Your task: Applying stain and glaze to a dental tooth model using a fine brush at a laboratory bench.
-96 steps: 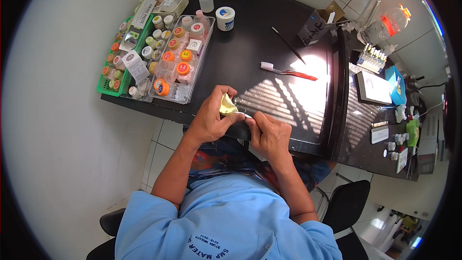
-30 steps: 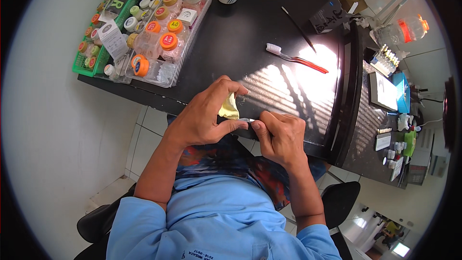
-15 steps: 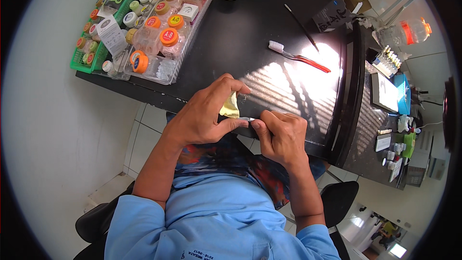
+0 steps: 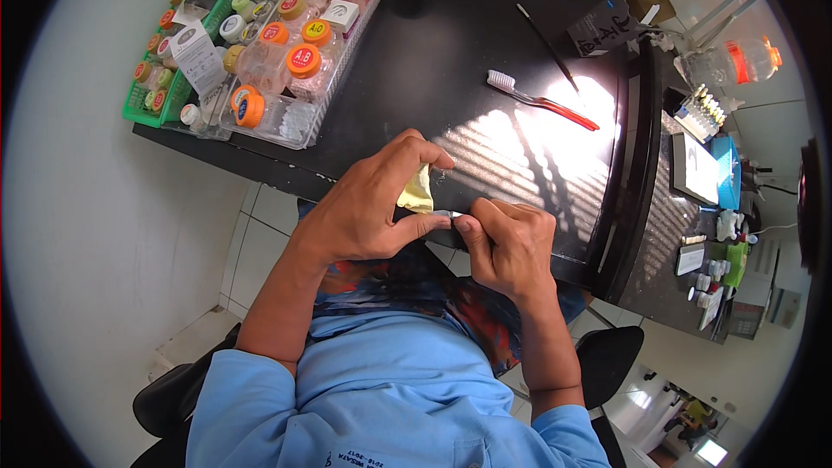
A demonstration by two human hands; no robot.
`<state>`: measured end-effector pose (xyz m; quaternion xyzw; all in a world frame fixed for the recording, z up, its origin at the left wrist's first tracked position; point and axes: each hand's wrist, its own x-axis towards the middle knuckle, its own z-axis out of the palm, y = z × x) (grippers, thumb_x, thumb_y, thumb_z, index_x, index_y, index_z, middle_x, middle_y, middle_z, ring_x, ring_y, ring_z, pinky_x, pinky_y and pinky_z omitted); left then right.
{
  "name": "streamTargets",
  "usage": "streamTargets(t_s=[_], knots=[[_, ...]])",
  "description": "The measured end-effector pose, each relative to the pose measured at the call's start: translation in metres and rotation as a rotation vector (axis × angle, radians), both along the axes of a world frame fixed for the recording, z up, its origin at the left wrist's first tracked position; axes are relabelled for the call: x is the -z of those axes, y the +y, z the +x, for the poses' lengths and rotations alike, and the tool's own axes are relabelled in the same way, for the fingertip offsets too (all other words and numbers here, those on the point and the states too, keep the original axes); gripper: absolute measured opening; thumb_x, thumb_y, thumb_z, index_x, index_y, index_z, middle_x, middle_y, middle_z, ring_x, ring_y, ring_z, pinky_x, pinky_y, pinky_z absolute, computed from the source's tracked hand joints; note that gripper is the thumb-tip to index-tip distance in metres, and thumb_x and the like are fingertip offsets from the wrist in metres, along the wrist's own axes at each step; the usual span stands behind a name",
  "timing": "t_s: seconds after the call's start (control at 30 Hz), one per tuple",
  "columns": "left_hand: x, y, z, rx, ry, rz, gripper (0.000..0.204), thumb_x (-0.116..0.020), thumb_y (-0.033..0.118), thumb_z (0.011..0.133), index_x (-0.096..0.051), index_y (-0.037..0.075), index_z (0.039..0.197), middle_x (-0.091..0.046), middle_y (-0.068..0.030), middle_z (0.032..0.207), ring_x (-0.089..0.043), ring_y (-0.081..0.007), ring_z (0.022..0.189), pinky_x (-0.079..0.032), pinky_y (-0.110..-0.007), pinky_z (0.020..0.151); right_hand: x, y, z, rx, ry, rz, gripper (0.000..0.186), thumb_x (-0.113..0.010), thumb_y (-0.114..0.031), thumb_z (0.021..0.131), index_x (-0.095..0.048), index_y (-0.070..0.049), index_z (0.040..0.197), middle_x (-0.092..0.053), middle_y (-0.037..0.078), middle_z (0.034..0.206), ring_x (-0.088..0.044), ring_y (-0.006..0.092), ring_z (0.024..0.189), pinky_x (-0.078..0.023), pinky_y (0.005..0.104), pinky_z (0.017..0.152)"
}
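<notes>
Since the earliest frame, the yellow piece [image 4: 418,191] had turned in the left hand [image 4: 368,208], so that its hollow no longer faced us and we saw a flatter side. The left index finger had stretched further over the top, while the toothbrush [image 4: 542,102] and thin dark stick [image 4: 548,48] kept their places on the black tabletop [image 4: 416,61].

We found the piece at the near edge of the table, inside the curve of the left hand: index finger arched above, thumb reaching along below. The fingers behind it were hidden, so we could not tell how they gripped. The right hand [image 4: 513,243] was curled tight around a slender tool [image 4: 444,214], its handle covered and only a pale tip showing, lying just above the left thumb at the piece's lower corner.

We judged the step in hand to be working that edge with the tip. The next move, we thought, called for a firm left hold, short controlled right-hand strokes, and the thumb kept out of the tip's path.
</notes>
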<state>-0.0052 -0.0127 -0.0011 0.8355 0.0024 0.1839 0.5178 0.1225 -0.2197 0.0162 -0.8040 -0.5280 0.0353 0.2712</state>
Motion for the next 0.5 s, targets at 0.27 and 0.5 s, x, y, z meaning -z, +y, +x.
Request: streamTargets(t_s=[0.27,0.5], knots=[[0.0020,0.0004,0.0010,0.004,-0.027,0.022,0.066,-0.096,0.016,0.081,-0.061,0.003,0.136,-0.064,-0.0144,0.115,-0.066,-0.0307,0.101,-0.054,-0.040,0.090,0.0000,-0.0004,0.0005,-0.007,0.002,0.010,0.036,-0.077,-0.032,0.102,-0.061,-0.012,0.076,-0.058,0.005,0.061,-0.063,0.0290,0.054,-0.046,0.0426,0.053],[0.0011,0.0011,0.0005,0.008,-0.016,0.015,0.066,-0.096,0.016,0.082,-0.061,0.003,0.136,-0.065,-0.0144,0.115,-0.067,-0.0299,0.100,-0.055,-0.040,0.089,-0.0003,-0.0002,0.0004,-0.011,0.006,0.015,0.037,-0.078,-0.033,0.101,-0.061,-0.012,0.076,-0.058,0.005,0.061,-0.063,0.0288,0.054,-0.046,0.0424,0.053]])
